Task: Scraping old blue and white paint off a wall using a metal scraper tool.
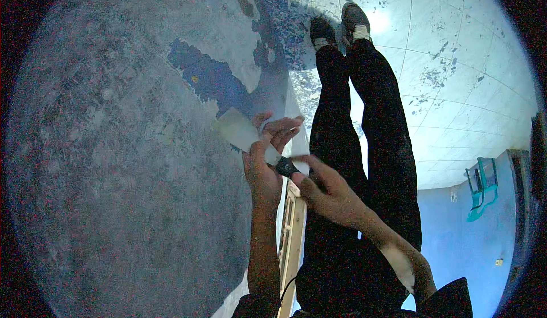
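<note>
A scraper with a wide pale blade (237, 130) and a short dark handle (286, 167) lies across both hands, close to the wall on the left. My left hand (267, 160) is around the narrowing part of the blade, thumb on the near side, other fingers spread and curled beyond it. At the dark handle's end is my right hand (331, 192), thumb and fingers pinching it. Past the blade, the grey mottled wall (128, 155) carries a ragged patch of blue paint (213, 74). Whether the blade edge touches the wall I cannot tell.
Paint flakes (440, 74) are scattered over the pale tiled floor (453, 125), densest along the wall base by my shoes (357, 21). A green plastic chair (483, 189) stands at the far right near a blue wall (461, 232). A pale wooden frame (292, 232) shows behind my arms.
</note>
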`<state>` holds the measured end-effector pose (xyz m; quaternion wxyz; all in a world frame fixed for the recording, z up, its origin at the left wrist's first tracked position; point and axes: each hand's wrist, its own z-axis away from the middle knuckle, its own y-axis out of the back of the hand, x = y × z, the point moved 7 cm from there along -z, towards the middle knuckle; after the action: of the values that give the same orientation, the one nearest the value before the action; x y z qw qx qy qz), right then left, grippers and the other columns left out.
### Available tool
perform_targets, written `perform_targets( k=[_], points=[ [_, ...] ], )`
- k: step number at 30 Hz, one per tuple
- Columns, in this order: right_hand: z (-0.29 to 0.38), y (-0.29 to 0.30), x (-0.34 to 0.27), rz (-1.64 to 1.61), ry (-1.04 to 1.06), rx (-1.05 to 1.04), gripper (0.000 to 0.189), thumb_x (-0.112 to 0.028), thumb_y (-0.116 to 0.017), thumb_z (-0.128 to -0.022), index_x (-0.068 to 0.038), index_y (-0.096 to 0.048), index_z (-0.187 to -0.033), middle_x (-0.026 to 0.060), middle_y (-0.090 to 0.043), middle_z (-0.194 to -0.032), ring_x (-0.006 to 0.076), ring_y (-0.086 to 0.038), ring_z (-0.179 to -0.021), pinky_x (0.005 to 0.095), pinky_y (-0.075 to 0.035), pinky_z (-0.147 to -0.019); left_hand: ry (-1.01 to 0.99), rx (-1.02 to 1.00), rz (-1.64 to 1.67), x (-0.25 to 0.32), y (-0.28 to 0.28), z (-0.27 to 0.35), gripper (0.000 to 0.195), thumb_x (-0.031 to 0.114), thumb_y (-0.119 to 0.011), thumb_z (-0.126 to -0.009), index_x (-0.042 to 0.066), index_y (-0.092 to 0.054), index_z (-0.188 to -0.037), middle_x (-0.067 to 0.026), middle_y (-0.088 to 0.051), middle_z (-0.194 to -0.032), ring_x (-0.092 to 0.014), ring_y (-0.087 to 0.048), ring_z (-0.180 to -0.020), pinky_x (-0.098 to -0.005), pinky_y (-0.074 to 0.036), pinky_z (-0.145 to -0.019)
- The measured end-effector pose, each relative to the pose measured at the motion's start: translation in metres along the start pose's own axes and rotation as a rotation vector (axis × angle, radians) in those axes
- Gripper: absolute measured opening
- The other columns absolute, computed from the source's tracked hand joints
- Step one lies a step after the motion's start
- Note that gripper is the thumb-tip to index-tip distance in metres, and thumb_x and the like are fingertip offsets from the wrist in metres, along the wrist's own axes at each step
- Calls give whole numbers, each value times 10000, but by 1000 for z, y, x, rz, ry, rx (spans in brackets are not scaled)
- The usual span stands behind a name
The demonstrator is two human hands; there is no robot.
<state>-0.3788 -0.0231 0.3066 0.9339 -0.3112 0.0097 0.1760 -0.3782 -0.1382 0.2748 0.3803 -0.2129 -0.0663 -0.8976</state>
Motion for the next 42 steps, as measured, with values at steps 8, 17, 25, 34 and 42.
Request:
perform_targets(
  k=[8, 17, 25, 34, 42],
  points=[
    [-17, -4, -21, 790, 341, 91, 519, -197, -543, -909, -174, -356, -1392, 163, -650, -914, 334, -646, -712, 413, -532, -573, -8, 17, -269, -17, 19, -1, 557, 538, -302, -967, 38, -407, -1188, -213, -528, -1202, -315, -520, -1161, -454, -436, -943],
    [-11, -17, -41, 561, 311, 29, 578, -88, -519, -890, -208, -333, -1425, 165, -620, -777, 309, -625, -626, 390, -527, -568, 61, 150, 76, -71, 60, 41, 633, 597, -283, -936, 151, -223, -1381, -262, -368, -1362, -432, -485, -1158, -535, -452, -925],
    [-36, -33, -48, 527, 204, 4, 659, -141, -486, -865, -239, -208, -1455, 227, -632, -776, 385, -633, -627, 507, -518, -544, 242, 134, 119, -106, 75, 46, 568, 505, -324, -962, 135, -223, -1381, -259, -416, -1313, -397, -519, -1119, -492, -452, -928],
    [-28, -41, -54, 1001, 283, 71, 586, -149, -417, -964, -133, -132, -1475, 403, -515, -940, 498, -602, -828, 473, -532, -632, 281, 125, 35, -109, 60, 47, 520, 427, -359, -980, 110, -232, -1373, -250, -475, -1256, -352, -558, -1074, -442, -449, -936],
    [-19, -31, -65, 158, 181, -154, 508, -213, -410, -993, -122, -241, -1463, 100, -482, -569, 164, -505, -528, 302, -447, -567, 263, 148, 21, -92, 71, 48, 531, 415, -394, -974, 110, -233, -1377, -231, -483, -1246, -349, -551, -1079, -441, -452, -928]
  ],
)
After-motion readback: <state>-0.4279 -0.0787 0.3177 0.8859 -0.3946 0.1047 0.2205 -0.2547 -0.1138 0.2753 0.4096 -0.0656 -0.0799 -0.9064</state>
